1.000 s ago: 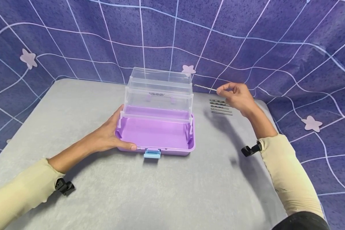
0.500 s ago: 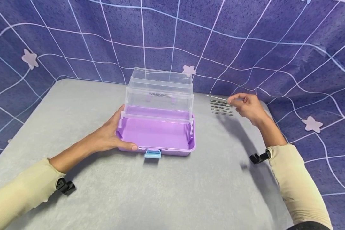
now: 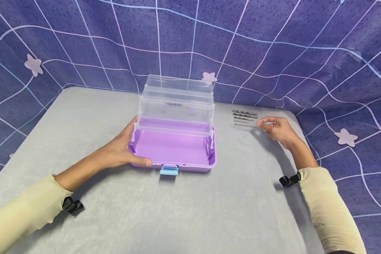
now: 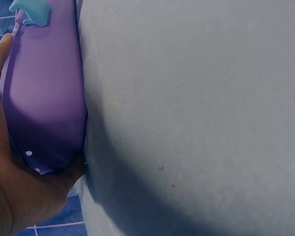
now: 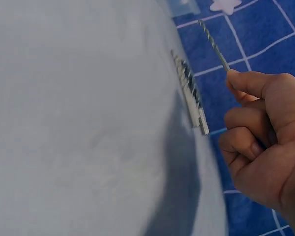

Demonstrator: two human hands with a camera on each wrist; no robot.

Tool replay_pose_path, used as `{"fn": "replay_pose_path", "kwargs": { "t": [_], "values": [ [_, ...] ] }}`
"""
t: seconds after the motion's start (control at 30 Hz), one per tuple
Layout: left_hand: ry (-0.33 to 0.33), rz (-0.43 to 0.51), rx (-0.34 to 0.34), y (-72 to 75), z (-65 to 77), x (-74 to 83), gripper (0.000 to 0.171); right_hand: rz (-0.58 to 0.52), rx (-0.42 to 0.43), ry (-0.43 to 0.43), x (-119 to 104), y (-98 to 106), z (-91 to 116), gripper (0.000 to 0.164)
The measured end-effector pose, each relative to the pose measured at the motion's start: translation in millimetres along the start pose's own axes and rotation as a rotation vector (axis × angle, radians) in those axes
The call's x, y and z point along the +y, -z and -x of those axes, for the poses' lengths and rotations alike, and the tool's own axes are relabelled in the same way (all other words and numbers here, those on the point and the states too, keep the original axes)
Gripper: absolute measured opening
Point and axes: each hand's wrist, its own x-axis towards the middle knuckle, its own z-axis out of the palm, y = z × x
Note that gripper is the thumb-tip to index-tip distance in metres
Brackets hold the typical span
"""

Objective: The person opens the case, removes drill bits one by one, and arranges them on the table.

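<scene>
My left hand (image 3: pixel 120 150) holds the left end of a purple toolbox (image 3: pixel 171 168), its thumb along the front rim. In the left wrist view, the hand (image 4: pixel 24 187) wraps round the corner of the toolbox (image 4: pixel 46 83). The lid is up, with clear tiered trays (image 3: pixel 174 113) raised above the bare purple base. Dark drill bits (image 3: pixel 177 104) show through the clear plastic. My right hand (image 3: pixel 276 129) pinches a thin drill bit (image 5: pixel 214 44) by its shank end. Several more drill bits (image 3: pixel 245 115) lie side by side near that hand's fingertips.
A light blue latch (image 3: pixel 169 170) sticks out from the toolbox front. A grey cloth (image 3: pixel 190 211) covers the table. Behind and to the right hangs a purple-blue sheet (image 3: pixel 257 46) with a grid and stars.
My right hand has moved right and toward me with its drill bit, from beside the trays down to the near side of the drill bit row. My left hand stays on the toolbox.
</scene>
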Motion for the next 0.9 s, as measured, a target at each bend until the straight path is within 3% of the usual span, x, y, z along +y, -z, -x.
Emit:
{"fn": "replay_pose_path", "kwargs": {
  "t": [0.2, 0.43, 0.9],
  "values": [
    [0.008, -0.003, -0.005, 0.5, 0.2, -0.3, 0.157, 0.005, -0.011, -0.023, 19, 1, -1, 0.005],
    [0.020, -0.025, -0.020, 2.3, 0.3, -1.9, 0.159, -0.071, -0.017, -0.036, 35, -1, -4, 0.008],
    [-0.002, 0.032, -0.009, 1.0, -0.5, -1.0, 0.157, -0.009, -0.026, -0.070, 37, -1, -13, 0.009]
  ]
}}
